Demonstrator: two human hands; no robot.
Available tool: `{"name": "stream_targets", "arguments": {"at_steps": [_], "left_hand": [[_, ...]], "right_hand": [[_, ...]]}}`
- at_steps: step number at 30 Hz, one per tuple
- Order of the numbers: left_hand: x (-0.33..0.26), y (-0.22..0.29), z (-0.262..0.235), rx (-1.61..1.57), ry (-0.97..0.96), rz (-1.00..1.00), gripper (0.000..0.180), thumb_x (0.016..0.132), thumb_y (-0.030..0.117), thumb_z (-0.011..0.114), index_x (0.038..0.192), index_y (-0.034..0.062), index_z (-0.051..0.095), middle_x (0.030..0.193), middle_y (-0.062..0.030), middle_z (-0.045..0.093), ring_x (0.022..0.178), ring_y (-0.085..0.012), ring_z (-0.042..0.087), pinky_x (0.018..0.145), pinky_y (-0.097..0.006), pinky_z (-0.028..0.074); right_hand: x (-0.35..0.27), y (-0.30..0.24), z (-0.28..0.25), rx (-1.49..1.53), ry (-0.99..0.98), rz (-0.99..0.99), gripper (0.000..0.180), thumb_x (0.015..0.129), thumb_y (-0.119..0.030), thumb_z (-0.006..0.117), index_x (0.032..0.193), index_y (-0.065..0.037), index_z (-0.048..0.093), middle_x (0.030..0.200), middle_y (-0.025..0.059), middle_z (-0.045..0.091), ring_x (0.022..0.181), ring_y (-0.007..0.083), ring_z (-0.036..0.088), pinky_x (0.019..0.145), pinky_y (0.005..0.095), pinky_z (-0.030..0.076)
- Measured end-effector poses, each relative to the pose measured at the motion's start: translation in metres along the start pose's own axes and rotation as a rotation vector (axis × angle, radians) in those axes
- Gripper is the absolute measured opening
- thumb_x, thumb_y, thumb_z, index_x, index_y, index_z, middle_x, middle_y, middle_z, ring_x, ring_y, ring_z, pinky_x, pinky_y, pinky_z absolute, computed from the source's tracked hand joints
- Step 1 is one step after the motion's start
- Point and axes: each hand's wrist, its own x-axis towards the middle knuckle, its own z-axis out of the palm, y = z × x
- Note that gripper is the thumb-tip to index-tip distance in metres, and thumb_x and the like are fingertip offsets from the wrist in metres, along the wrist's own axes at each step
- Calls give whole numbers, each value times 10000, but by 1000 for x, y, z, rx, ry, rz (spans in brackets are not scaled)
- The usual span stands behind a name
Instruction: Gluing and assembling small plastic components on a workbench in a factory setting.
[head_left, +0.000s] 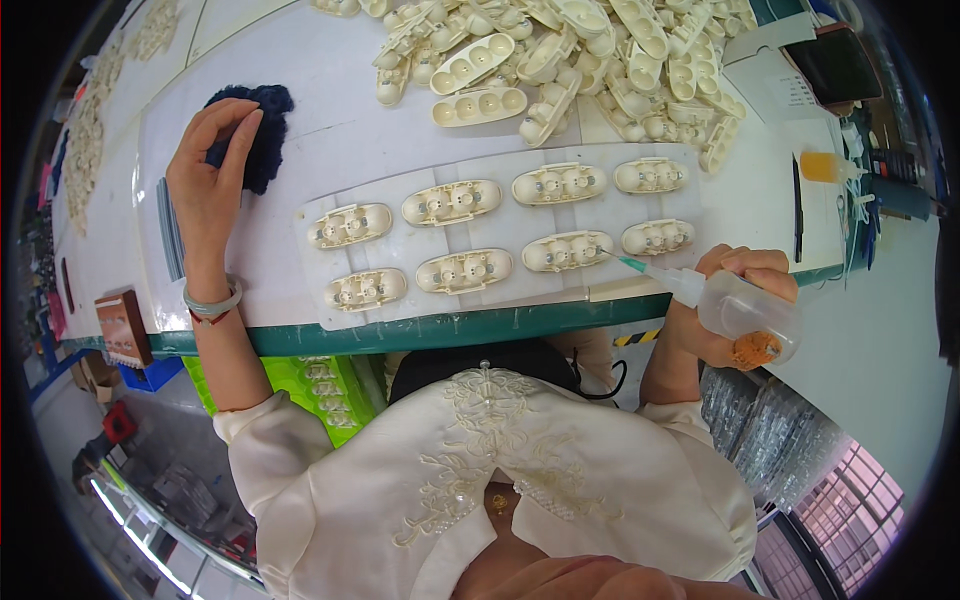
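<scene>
My right hand grips a clear squeeze bottle with a thin needle tip. The tip points at a cream oval plastic part in the front row of a white sheet. Two rows of these cream parts lie on the sheet, such as one part at the back left. My left hand rests with its fingers on a dark blue fuzzy pad at the left of the white table. A pale green bangle is on that wrist.
A big heap of the same cream parts lies at the back of the table. At the right are a dark screen device, a paper sheet, a black pen and a small orange container. A green edge runs along the table front.
</scene>
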Motion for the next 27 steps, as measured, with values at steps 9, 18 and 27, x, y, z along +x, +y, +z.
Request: {"name": "stream_targets", "arguments": {"at_steps": [9, 18, 27], "left_hand": [[1, 1, 0, -3, -25, -5, 123, 823, 47, 635, 930, -12, 647, 963, -64, 634, 858, -123, 591, 790, -227, 462], [2, 1, 2, 8, -30, -17, 115, 830, 39, 621, 934, -4, 647, 970, -69, 633, 897, -132, 585, 799, -230, 450], [2, -7, 2, -12, -41, -38, 121, 837, 55, 624, 940, -6, 641, 970, -67, 633, 914, -138, 579, 832, -237, 433]], "right_hand": [[-6, 5, -6, -121, -55, -11, 241, 851, -153, 534, 919, 43, 412, 822, 174, 447, 532, 169, 432, 415, 280, 397], [3, 19, -35, -296, 270, -20, 519, 799, -494, 430, 877, 19, 418, 789, 135, 438, 494, 145, 417, 396, 230, 363], [-3, 21, -39, -214, 276, -35, 528, 804, -503, 440, 899, 15, 424, 799, 136, 438, 522, 145, 446, 387, 228, 366]]}}
